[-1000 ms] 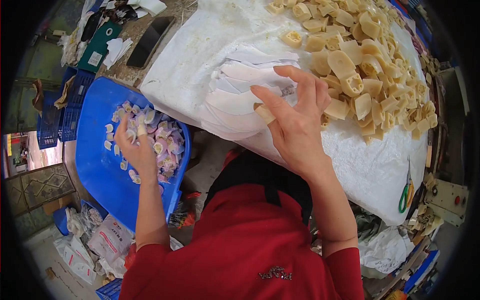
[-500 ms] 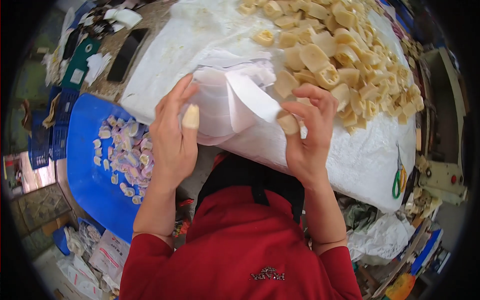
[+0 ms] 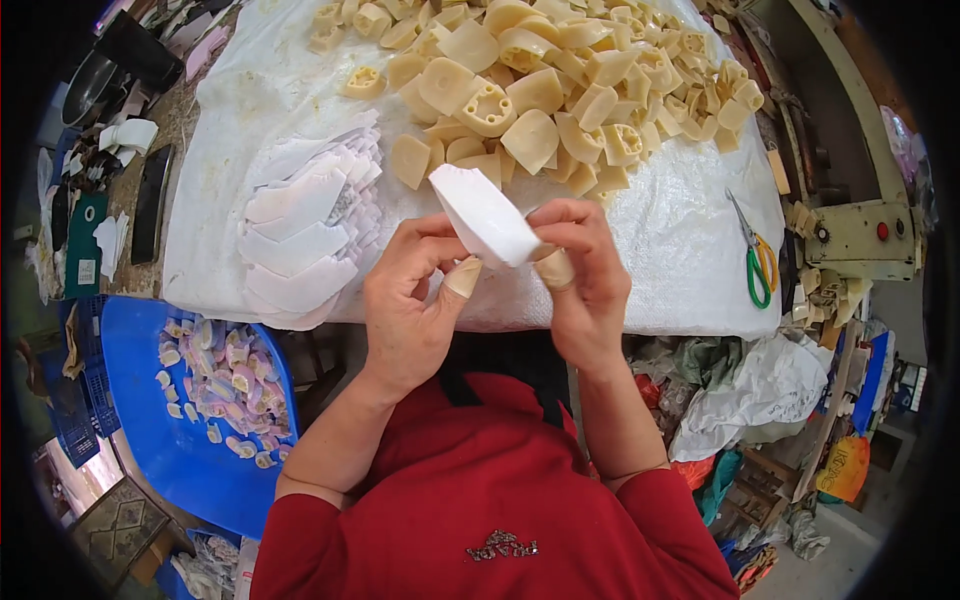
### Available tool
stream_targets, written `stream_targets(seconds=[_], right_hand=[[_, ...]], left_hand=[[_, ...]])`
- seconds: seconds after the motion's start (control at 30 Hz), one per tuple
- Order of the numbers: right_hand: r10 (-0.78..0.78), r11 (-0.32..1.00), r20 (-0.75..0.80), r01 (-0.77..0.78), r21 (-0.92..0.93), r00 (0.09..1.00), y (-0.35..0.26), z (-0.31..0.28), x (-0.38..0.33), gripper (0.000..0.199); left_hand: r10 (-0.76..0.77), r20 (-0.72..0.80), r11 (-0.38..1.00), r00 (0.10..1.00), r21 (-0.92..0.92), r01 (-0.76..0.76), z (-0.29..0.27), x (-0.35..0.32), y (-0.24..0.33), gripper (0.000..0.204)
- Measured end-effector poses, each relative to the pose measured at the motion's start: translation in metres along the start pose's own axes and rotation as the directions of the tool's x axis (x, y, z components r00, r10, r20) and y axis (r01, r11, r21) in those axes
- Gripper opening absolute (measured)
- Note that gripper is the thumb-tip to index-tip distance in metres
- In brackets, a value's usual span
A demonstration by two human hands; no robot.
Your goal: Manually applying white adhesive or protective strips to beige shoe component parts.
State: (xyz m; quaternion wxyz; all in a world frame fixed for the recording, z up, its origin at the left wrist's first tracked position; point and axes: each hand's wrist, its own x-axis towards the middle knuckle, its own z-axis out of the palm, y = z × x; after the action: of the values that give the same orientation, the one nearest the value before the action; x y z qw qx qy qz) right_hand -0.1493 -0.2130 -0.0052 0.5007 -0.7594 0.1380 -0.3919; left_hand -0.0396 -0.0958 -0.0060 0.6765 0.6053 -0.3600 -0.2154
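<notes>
A thin white cut sheet [image 3: 485, 213], curved over into a band, is held up above the table's front edge. My right hand [image 3: 588, 285] pinches its lower right end between thumb and fingers. At its lower left edge, my left hand [image 3: 412, 300] is closed with bent fingers on the sheet. Both thumbs wear beige finger cots. Left of my hands lies a fanned stack of similar white sheets [image 3: 305, 215]. Beyond them is a heap of cream plastic pieces [image 3: 535, 130], hollow with holes inside, resembling shoe heels.
A white woven cover [image 3: 690, 290] lies over the table. Green-and-orange-handled scissors [image 3: 758, 265] rest at the right. The blue tub [image 3: 135, 400] at lower left holds many pinkish-covered pieces. A dark phone [image 3: 151, 205] lies at the left, and a machine [image 3: 865, 240] stands at the right.
The white sheet has come away from the stack and is now between both hands, curved over. My left hand has left the stack's side. The whole view has shifted to the right.
</notes>
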Motion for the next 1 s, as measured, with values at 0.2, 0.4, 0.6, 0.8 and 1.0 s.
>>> stream_targets(seconds=[0.2, 0.4, 0.6, 0.8, 1.0], right_hand=[[0.081, 0.973, -0.158, -0.044, 0.228, 0.984, 0.006, -0.012, 0.001, 0.013], [0.098, 0.962, -0.187, -0.046, 0.268, 0.977, 0.015, -0.016, -0.002, 0.014], [0.084, 0.986, -0.089, -0.07, 0.151, 0.992, 0.011, -0.009, -0.006, 0.013], [-0.003, 0.998, -0.018, 0.001, -0.059, 1.0, -0.004, -0.007, -0.009, 0.021], [-0.15, 0.931, 0.22, 0.213, -0.296, 0.964, -0.013, -0.015, -0.007, 0.03]], left_hand=[[0.105, -0.19, 0.994, 0.976, 0.01, -0.105, -0.026, -0.007, 0.027, 0.011], [0.257, -0.568, 0.927, 0.781, 0.373, -0.034, -0.091, -0.011, 0.003, 0.01], [0.475, -0.443, 0.599, 0.761, 0.796, 0.089, -0.097, -0.016, 0.006, 0.019], [0.172, 0.045, 0.883, 0.984, 0.435, -0.174, -0.041, -0.017, 0.032, 0.021], [-0.287, 0.247, 0.912, 0.926, -0.224, 0.343, 0.001, -0.018, 0.006, 0.042]])
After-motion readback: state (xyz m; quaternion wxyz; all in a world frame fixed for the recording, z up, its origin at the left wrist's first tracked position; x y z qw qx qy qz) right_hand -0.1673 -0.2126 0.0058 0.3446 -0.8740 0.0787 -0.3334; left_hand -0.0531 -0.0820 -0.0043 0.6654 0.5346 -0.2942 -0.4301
